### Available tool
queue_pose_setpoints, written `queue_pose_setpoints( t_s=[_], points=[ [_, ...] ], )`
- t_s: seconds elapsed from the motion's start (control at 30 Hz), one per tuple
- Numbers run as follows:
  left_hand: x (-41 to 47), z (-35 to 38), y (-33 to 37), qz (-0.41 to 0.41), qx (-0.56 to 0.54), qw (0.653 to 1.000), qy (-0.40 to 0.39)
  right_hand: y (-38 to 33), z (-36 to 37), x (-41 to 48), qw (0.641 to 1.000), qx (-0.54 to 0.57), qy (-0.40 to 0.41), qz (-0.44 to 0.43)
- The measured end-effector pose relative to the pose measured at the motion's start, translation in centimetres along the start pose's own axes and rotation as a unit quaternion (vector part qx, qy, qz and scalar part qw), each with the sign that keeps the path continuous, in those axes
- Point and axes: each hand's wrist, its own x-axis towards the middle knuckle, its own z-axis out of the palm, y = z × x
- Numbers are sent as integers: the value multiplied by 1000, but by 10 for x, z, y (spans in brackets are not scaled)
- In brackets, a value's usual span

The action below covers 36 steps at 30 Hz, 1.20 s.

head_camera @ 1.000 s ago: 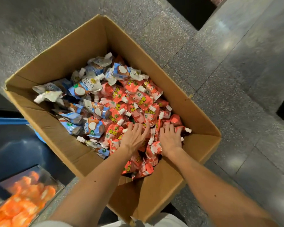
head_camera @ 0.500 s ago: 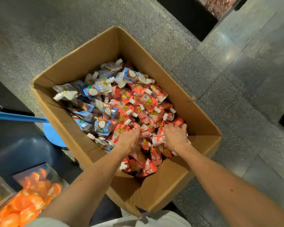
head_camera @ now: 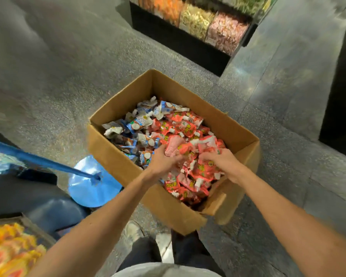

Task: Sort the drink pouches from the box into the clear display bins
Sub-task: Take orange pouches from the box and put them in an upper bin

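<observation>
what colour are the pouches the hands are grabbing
Orange-red pouches with white caps, clearest in the head view.

A shop: clear display bins (head_camera: 196, 19) heaped with loose packaged snacks stand at the far right. Another bin (head_camera: 38, 234) of orange and yellow packets sits near left. A cardboard box (head_camera: 126, 158) of drink pouches (head_camera: 180, 124) rests on the polished stone floor (head_camera: 68, 76).

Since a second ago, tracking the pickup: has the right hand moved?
Yes. Against the box, the right hand rose slightly, now gripping red pouches.
</observation>
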Motion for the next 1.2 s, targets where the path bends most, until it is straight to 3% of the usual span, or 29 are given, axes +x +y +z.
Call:
queue_pose_setpoints(
  t_s=[0.13,0.27,0.43,0.57,0.73,0.83,0.93,1.03,1.1,1.2],
  points=[
    [-56,-25,28,37,-27,999,18,-28,24,-64,990,129,-43,-45],
    [-121,-59,56,102,-93,988,72,-78,48,-133,972,165,-111,-126],
    [-218,-103,68,167,-151,955,194,-130,101,-210,939,158,-208,-223],
    [-310,-121,51,169,-159,915,332,-140,157,-284,897,118,-330,-268],
    [-441,-138,9,133,-119,857,484,-121,238,-381,831,66,-476,-282],
    [-519,-148,-19,105,-86,804,580,-100,286,-446,786,55,-562,-252],
    [-587,-154,-49,45,-51,749,659,-72,331,-507,739,32,-626,-248],
    [-646,-158,-81,-31,3,702,711,-43,371,-566,716,3,-654,-244],
    [-685,-162,-105,-58,31,695,716,-24,396,-601,702,-17,-673,-232],
    [-749,-171,-142,-40,30,726,686,6,439,-648,690,-45,-692,-208]
  ],
)
